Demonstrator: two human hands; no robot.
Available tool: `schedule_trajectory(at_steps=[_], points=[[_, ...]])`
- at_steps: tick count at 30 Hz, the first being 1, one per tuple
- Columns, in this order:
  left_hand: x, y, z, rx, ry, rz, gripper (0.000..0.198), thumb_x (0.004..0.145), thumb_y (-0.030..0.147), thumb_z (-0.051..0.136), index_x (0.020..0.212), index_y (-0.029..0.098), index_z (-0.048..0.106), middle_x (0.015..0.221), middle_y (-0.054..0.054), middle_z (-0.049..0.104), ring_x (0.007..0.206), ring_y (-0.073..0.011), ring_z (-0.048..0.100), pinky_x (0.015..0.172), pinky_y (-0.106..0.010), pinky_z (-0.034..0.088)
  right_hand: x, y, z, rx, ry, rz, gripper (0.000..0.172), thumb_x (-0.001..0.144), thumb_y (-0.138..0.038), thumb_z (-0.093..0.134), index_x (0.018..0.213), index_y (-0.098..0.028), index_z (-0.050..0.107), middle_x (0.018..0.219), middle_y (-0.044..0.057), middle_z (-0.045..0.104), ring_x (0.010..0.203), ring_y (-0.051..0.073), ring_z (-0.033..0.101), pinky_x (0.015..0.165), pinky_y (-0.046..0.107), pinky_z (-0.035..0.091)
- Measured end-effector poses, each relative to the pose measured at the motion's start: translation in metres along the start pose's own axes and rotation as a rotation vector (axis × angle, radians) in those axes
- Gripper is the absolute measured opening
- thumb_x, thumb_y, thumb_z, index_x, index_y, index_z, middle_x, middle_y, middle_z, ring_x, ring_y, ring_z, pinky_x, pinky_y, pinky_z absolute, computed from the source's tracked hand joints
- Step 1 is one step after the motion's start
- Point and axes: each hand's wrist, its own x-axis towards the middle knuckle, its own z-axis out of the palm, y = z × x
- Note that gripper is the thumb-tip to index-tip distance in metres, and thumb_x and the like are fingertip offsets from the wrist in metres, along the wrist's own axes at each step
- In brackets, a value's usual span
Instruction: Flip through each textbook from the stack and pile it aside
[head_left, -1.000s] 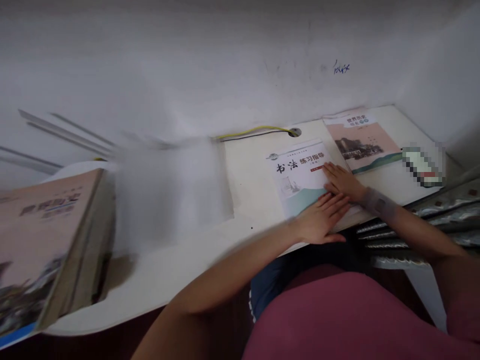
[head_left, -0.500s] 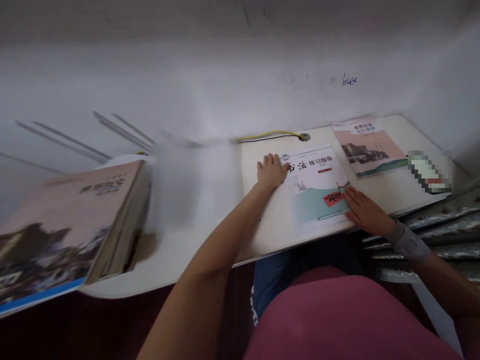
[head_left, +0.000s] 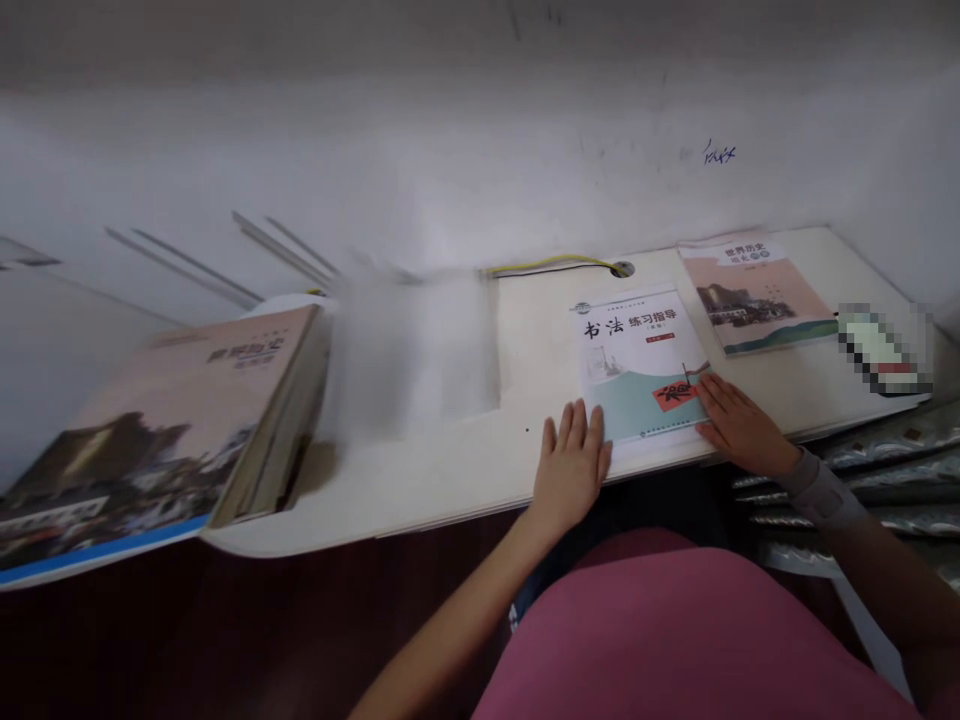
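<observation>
A white and teal calligraphy workbook (head_left: 642, 365) lies flat near the front edge of the white desk (head_left: 480, 470). My left hand (head_left: 571, 468) rests flat beside the workbook's lower left corner, fingers stretched and touching its edge. At the lower right corner, my right hand (head_left: 739, 427) lies flat with fingers extended onto the cover. A grey band wraps my right wrist (head_left: 819, 490). Neither hand holds anything.
A pink history textbook (head_left: 756, 292) lies at the back right, beside a blurred-out patch (head_left: 885, 348). A thick stack of books (head_left: 161, 440) overhangs the desk's left end. A yellow cable (head_left: 555, 264) runs to a desk hole. White wall stands behind; metal rails (head_left: 862, 470) at right.
My left hand slid from the workbook's upper left corner down to its lower left corner. The right hand stayed at the lower right corner. The view shifted slightly right.
</observation>
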Motion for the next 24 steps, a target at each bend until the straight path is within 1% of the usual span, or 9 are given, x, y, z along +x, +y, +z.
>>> schedule_trajectory(at_steps=[4, 7, 9, 11, 14, 18, 20, 22, 24], points=[[-0.011, 0.005, -0.002, -0.516, 0.003, -0.109, 0.049, 0.092, 0.026, 0.043, 0.140, 0.016, 0.040, 0.151, -0.020, 0.032, 0.143, -0.0309, 0.021, 0.113, -0.055, 0.020, 0.000, -0.001, 0.002, 0.012, 0.011, 0.001, 0.063, 0.097, -0.040, 0.032, 0.148, -0.005, 0.022, 0.149, 0.021, 0.035, 0.141, 0.029, 0.027, 0.112, 0.047, 0.031], [-0.001, 0.007, -0.012, -1.134, 0.059, -0.356, 0.053, 0.090, 0.030, 0.050, 0.140, 0.021, 0.036, 0.151, -0.014, 0.035, 0.136, -0.0278, 0.038, 0.108, -0.047, 0.038, 0.000, 0.000, 0.002, 0.026, 0.008, 0.002, 0.063, 0.097, -0.040, 0.032, 0.148, -0.004, 0.025, 0.148, 0.022, 0.035, 0.141, 0.029, 0.027, 0.112, 0.047, 0.030], [0.009, 0.009, -0.020, -1.492, 0.056, -0.532, 0.052, 0.087, 0.030, 0.057, 0.135, 0.021, 0.040, 0.147, -0.014, 0.040, 0.124, -0.0273, 0.052, 0.092, -0.040, 0.054, 0.000, 0.001, 0.003, 0.037, 0.006, 0.007, 0.062, 0.097, -0.040, 0.033, 0.146, -0.003, 0.029, 0.148, 0.023, 0.036, 0.141, 0.029, 0.027, 0.112, 0.047, 0.030], [0.019, 0.011, -0.028, -1.701, -0.068, -0.605, 0.050, 0.081, 0.026, 0.064, 0.127, 0.018, 0.046, 0.138, -0.015, 0.049, 0.109, -0.0275, 0.062, 0.071, -0.033, 0.062, 0.001, 0.002, 0.003, 0.059, 0.002, 0.012, 0.061, 0.096, -0.041, 0.033, 0.145, -0.003, 0.031, 0.148, 0.023, 0.036, 0.140, 0.030, 0.028, 0.112, 0.048, 0.031], [0.029, 0.013, -0.033, -1.763, -0.262, -0.616, 0.043, 0.076, 0.017, 0.066, 0.115, 0.014, 0.049, 0.119, -0.016, 0.060, 0.082, -0.0248, 0.071, 0.046, -0.025, 0.059, 0.002, 0.004, 0.002, 0.140, 0.001, 0.025, 0.058, 0.096, -0.040, 0.034, 0.143, -0.006, 0.035, 0.147, 0.022, 0.037, 0.140, 0.029, 0.030, 0.112, 0.048, 0.031], [0.026, 0.010, -0.030, -1.777, -0.180, -0.644, 0.043, 0.073, 0.010, 0.061, 0.113, 0.015, 0.045, 0.098, -0.010, 0.064, 0.063, -0.0210, 0.071, 0.038, -0.019, 0.055, -0.002, 0.003, -0.006, 0.326, 0.069, 0.171, 0.051, 0.096, -0.039, 0.034, 0.138, -0.012, 0.045, 0.150, 0.018, 0.034, 0.141, 0.029, 0.027, 0.112, 0.051, 0.031], [0.020, 0.009, -0.029, -1.825, -0.145, -0.632, 0.045, 0.073, 0.011, 0.061, 0.115, 0.016, 0.044, 0.093, -0.007, 0.064, 0.062, -0.0204, 0.071, 0.038, -0.016, 0.054, -0.007, -0.001, -0.014, 0.451, 0.141, 0.319, 0.052, 0.094, -0.043, 0.038, 0.138, -0.016, 0.044, 0.149, 0.018, 0.037, 0.136, 0.030, 0.037, 0.109, 0.053, 0.036], [0.016, 0.009, -0.028, -1.873, -0.142, -0.609, 0.046, 0.072, 0.012, 0.063, 0.115, 0.018, 0.044, 0.091, -0.005, 0.064, 0.062, -0.0193, 0.071, 0.038, -0.015, 0.053, -0.013, -0.007, -0.023, 0.639, 0.205, 0.500, 0.054, 0.092, -0.047, 0.043, 0.138, -0.019, 0.043, 0.134, 0.017, 0.053, 0.114, 0.028, 0.059, 0.097, 0.051, 0.048], [0.017, 0.014, -0.029, -1.902, -0.164, -0.564, 0.047, 0.072, 0.014, 0.065, 0.114, 0.020, 0.045, 0.090, -0.003, 0.064, 0.063, -0.0184, 0.071, 0.039, -0.015, 0.054, -0.019, -0.013, -0.033, 0.870, 0.266, 0.680, 0.054, 0.088, -0.049, 0.049, 0.134, -0.019, 0.046, 0.104, 0.011, 0.068, 0.079, 0.022, 0.069, 0.077, 0.043, 0.057]])
